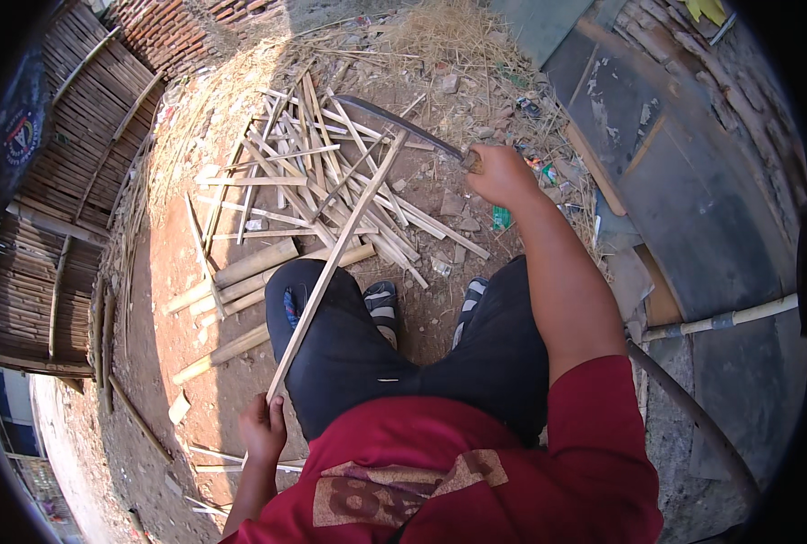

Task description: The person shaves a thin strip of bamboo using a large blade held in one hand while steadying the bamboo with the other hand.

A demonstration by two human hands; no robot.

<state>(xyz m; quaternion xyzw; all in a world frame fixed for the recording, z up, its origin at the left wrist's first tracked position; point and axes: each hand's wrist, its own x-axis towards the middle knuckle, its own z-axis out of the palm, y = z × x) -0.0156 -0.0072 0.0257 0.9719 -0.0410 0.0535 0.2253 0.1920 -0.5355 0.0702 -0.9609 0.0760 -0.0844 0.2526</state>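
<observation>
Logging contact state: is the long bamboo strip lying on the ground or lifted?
Lifted at the near end: the left hand grips the bamboo strip, which slants over the left knee; its far end meets the curved blade.

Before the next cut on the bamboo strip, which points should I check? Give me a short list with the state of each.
1. Left hand grips the near end of the bamboo strip: ok.
2. Right hand grips the knife by its handle: ok.
3. Blade meets the far end of the strip: ok.
4. Left hand far from the blade: ok.
5. Feet clear of the strip: not ok, it crosses the left knee.
6. Blade sharpness: cannot tell.
</observation>
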